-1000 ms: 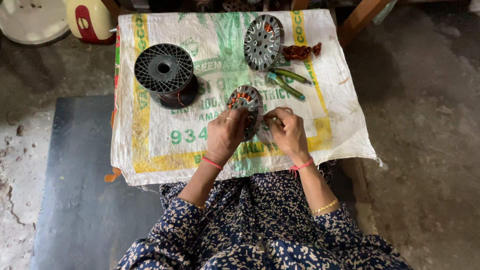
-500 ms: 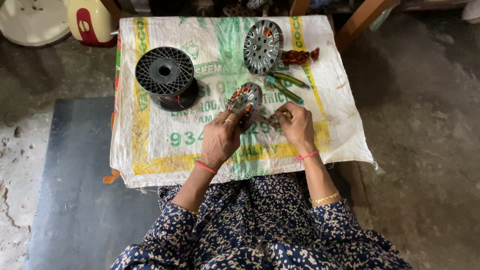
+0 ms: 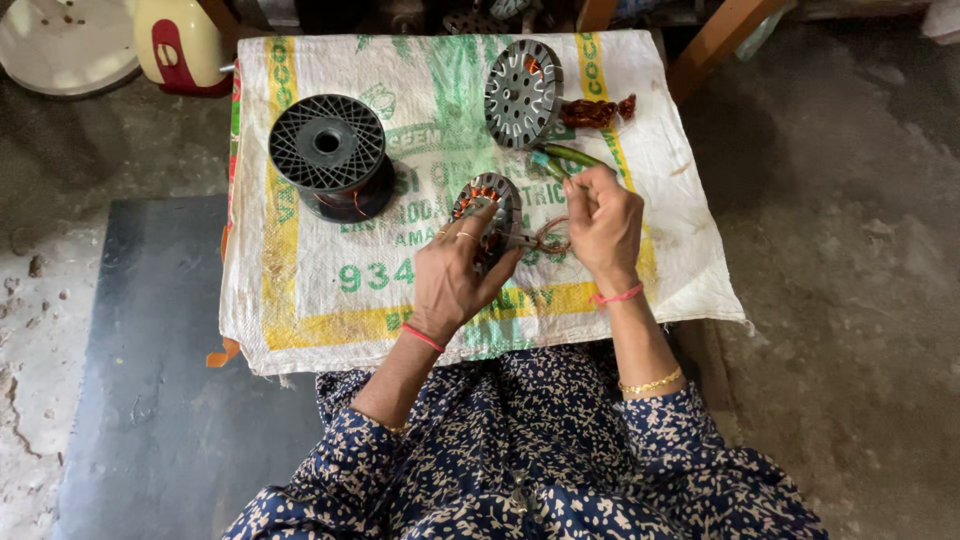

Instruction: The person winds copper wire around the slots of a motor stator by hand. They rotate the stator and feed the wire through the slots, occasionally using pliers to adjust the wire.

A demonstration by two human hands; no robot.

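My left hand (image 3: 455,275) grips a round metal stator core (image 3: 487,200) with copper windings, standing on edge on the woven sack (image 3: 300,300) that covers the table. My right hand (image 3: 603,220) is just to its right, fingers pinched on a thin copper wire (image 3: 545,238) that loops from the core to the hand. The wire is fine and partly hidden by my fingers.
A black wire spool (image 3: 330,152) stands at the left of the sack. A second stator disc (image 3: 522,92) lies at the back, with a brown wire bundle (image 3: 597,110) and green-handled tool (image 3: 565,158) beside it. A cream and red appliance (image 3: 185,45) sits on the floor.
My right hand has moved up and away to the right of the core, drawing the wire out into a loop. The left hand keeps hold of the core.
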